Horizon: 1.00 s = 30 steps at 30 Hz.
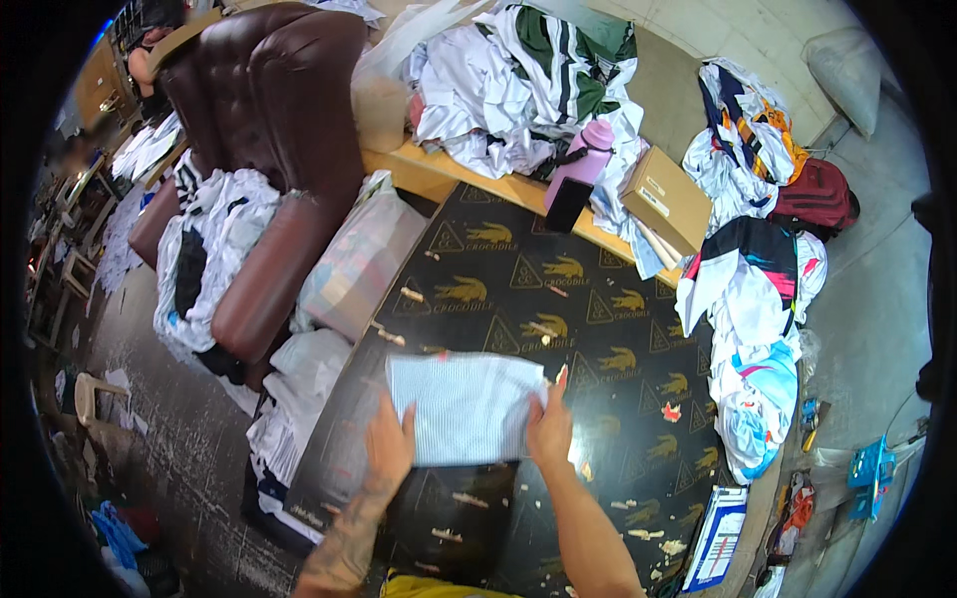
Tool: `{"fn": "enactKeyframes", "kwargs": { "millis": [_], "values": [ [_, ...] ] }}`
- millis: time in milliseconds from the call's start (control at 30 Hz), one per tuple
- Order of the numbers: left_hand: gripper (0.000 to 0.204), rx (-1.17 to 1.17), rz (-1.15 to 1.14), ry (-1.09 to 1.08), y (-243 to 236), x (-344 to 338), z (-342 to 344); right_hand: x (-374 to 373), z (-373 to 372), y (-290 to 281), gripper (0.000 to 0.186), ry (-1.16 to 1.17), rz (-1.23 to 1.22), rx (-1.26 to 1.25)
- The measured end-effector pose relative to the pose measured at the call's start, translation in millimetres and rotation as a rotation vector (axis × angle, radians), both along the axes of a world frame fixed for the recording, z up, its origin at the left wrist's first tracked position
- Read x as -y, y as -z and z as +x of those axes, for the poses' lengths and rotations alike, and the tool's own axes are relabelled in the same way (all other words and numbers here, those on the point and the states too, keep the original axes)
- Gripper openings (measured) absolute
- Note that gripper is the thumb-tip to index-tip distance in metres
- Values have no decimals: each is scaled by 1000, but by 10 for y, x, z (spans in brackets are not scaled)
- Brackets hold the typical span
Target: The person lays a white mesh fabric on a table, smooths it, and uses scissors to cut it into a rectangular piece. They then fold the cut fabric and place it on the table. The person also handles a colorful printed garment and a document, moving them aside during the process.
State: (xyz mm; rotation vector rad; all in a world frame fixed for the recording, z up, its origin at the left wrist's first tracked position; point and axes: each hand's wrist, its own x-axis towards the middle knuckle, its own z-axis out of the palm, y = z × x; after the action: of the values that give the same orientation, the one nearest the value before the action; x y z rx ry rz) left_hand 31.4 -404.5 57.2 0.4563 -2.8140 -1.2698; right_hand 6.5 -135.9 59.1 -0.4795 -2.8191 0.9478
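A folded piece of pale, finely textured fabric (464,409) lies low over the black tabletop (459,239), which has a gold printed pattern and scattered light scraps. My left hand (394,439) grips the fabric's left edge, thumb along it; the forearm below is tattooed. My right hand (548,429) grips the right edge with fingers curled around it, so parts of both hands' fingers are hidden.
Around the table are a brown armchair (269,80), stuffed bags (354,254), garment piles (748,389), a pink bottle (588,149) with a black phone (568,204), a cardboard box (668,199) and papers (718,533). A person (150,60) is at the upper left.
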Motion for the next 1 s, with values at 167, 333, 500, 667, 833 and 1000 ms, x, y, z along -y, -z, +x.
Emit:
{"fn": "enactKeyframes", "kwargs": {
  "millis": [167,333,500,667,833,1000],
  "values": [
    [60,-572,-125,165,-270,297,-2912,-87,-2074,-737,25,47,17,-499],
    [75,-408,-243,176,-570,308,-4174,60,-3142,-675,42,175,-93,-326],
    [73,-388,-566,314,187,-348,-3966,-233,-3279,-28,112,368,-122,-142],
    [70,-411,-580,431,849,-743,-3953,-386,-3931,86,129,294,-136,-389],
    [70,-487,-579,456,833,-753,-4030,-404,-4472,109,104,367,-217,-346],
    [71,-452,-583,514,818,-933,-4077,-742,-4273,103,92,528,-122,-524]
  ]
}}
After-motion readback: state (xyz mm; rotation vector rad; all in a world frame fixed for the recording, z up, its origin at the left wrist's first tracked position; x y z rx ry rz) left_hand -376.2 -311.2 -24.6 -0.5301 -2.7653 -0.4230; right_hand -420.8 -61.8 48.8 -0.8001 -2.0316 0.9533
